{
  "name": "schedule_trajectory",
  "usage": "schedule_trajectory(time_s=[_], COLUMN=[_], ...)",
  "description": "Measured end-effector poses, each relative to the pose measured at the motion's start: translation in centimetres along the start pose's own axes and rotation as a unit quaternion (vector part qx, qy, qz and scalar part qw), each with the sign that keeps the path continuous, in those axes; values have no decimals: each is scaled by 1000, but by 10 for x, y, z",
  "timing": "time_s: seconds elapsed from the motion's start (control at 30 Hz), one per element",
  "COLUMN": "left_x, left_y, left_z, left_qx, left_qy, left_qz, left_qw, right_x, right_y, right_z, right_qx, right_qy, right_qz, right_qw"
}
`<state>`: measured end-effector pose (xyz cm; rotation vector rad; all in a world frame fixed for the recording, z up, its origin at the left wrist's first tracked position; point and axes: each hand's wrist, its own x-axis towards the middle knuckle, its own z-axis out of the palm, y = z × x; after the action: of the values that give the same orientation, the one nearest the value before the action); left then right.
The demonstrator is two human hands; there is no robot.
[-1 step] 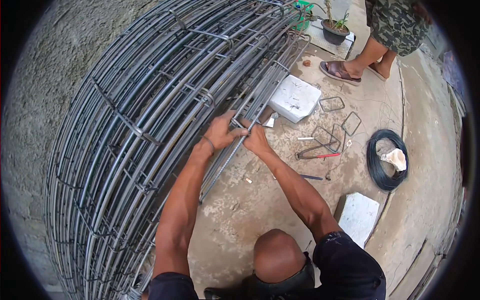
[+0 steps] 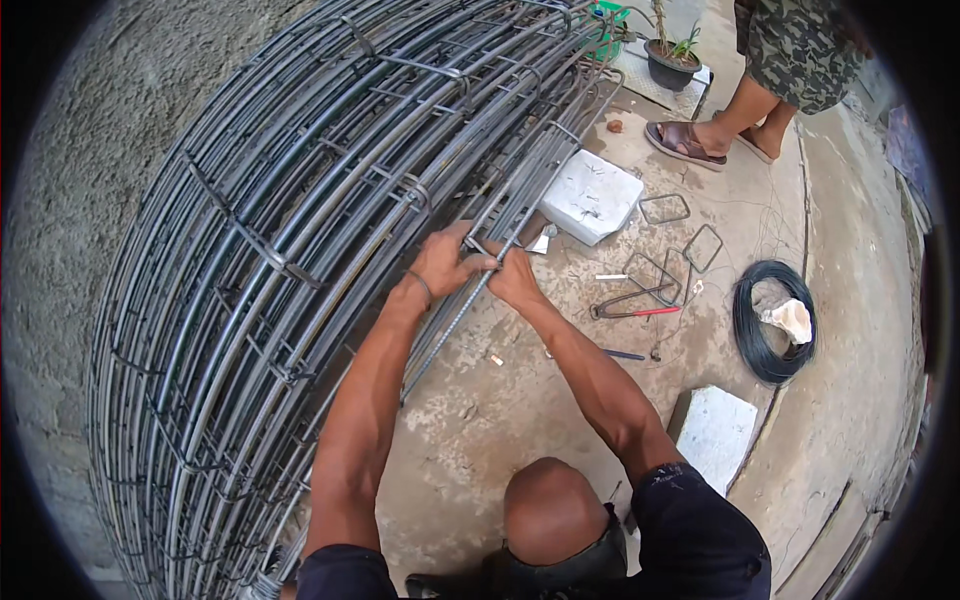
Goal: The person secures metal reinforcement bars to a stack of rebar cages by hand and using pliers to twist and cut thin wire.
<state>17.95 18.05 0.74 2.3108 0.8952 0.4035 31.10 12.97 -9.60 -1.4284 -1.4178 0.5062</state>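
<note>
A long stack of rebar cages (image 2: 270, 260) fills the left side, its thin bars tied with square stirrups. At its right edge, both my hands are closed around a steel stirrup (image 2: 472, 243) on the outermost bars. My left hand (image 2: 443, 264) grips from the left, thumb stretched toward the right hand. My right hand (image 2: 515, 277) holds the other side, close against a ribbed bar (image 2: 440, 345); its fingertips are hidden behind the steel. Just beyond my right hand sits a white block (image 2: 590, 198).
Loose stirrups (image 2: 703, 248) and red-handled nippers (image 2: 635, 310) lie on the concrete to the right. Farther right is a coil of dark wire (image 2: 745, 330) with a pale stone (image 2: 790, 318). Another white block (image 2: 715, 435) is nearer. A person's sandalled foot (image 2: 690, 143) and a potted plant (image 2: 673, 68) are behind.
</note>
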Motion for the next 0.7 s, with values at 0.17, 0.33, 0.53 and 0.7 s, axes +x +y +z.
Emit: schedule_trajectory(time_s=[0.17, 0.33, 0.53, 0.7], left_x=[1, -5, -5, -7], left_y=[-3, 2, 1, 1], left_z=[6, 6, 5, 3], left_qx=[73, 91, 60, 36], left_qy=[42, 65, 56, 67], left_qz=[-29, -47, -44, -11], left_qw=[996, 993, 996, 997], right_x=[6, 13, 4, -4], right_y=[-12, -9, -9, -12], right_z=[-12, -11, -5, -7], right_qx=[-1, -44, -8, 8], right_qy=[-82, -129, -45, -8], right_qz=[42, 32, 91, 166], right_qw=[996, 990, 995, 986])
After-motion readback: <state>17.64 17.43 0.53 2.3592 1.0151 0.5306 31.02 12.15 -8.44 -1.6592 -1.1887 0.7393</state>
